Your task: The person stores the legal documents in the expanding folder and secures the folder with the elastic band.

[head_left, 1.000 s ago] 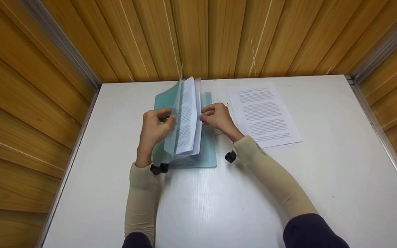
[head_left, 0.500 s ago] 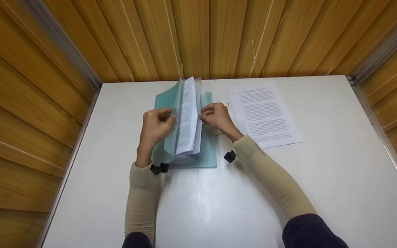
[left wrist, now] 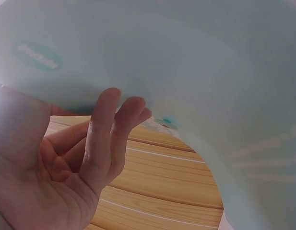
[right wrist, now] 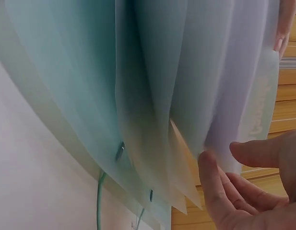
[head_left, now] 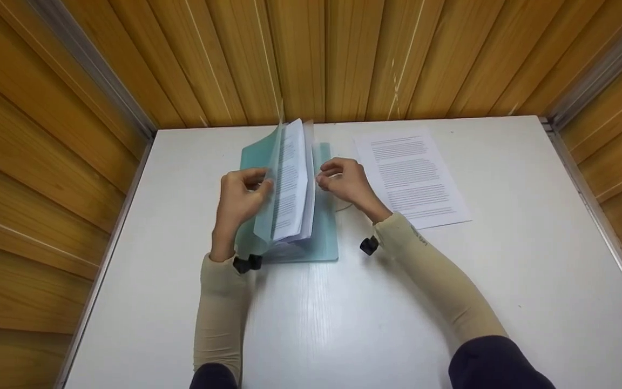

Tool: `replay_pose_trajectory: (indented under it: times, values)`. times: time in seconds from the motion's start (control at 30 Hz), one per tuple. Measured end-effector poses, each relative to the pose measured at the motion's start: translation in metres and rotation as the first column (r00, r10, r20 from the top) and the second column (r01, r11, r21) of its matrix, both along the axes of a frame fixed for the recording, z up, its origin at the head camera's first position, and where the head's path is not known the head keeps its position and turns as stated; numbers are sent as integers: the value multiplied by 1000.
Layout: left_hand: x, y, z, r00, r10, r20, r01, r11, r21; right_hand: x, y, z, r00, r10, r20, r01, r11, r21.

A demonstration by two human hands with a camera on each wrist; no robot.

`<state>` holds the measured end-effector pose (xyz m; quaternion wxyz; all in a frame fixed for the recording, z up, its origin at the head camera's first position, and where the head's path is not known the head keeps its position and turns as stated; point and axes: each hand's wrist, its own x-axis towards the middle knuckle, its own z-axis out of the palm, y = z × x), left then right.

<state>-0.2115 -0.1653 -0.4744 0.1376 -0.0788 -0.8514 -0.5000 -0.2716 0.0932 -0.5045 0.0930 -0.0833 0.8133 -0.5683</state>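
Observation:
A translucent teal document folder (head_left: 324, 232) stands partly opened on the table, its inner leaves and printed sheets (head_left: 289, 183) raised upright in the head view. My left hand (head_left: 241, 197) pinches the edge of its raised cover (left wrist: 186, 62); the thumb is hidden behind the cover in the left wrist view. Just right of the leaves is my right hand (head_left: 346, 181), thumb and forefinger parted. In the right wrist view, its forefinger is at the lower edge of the leaves (right wrist: 195, 96), perhaps touching, and nothing is visibly gripped.
A printed sheet (head_left: 413, 178) lies flat on the white table (head_left: 311, 324), right of the folder. A green elastic cord (right wrist: 99, 201) hangs from the folder's back cover. Wood-panelled walls (head_left: 300, 59) border the table at the back and sides.
My right hand has drawn slightly right, away from the leaves' edge, and its fingertips have come off them in the head view. The left hand and folder hold their place.

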Motion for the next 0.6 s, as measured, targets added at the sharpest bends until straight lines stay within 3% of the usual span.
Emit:
replay_pose_trajectory:
  times: [0.3, 0.6]
  values:
    - [-1, -2, -1, 1000, -4, -14, 3, 1000, -4, 5, 24, 13, 997, 1, -77, 5, 997, 75]
    - [0, -1, 0, 1000, 1, -2, -1, 1000, -5, -1, 55, 20, 992, -22, -122, 40, 988, 149]
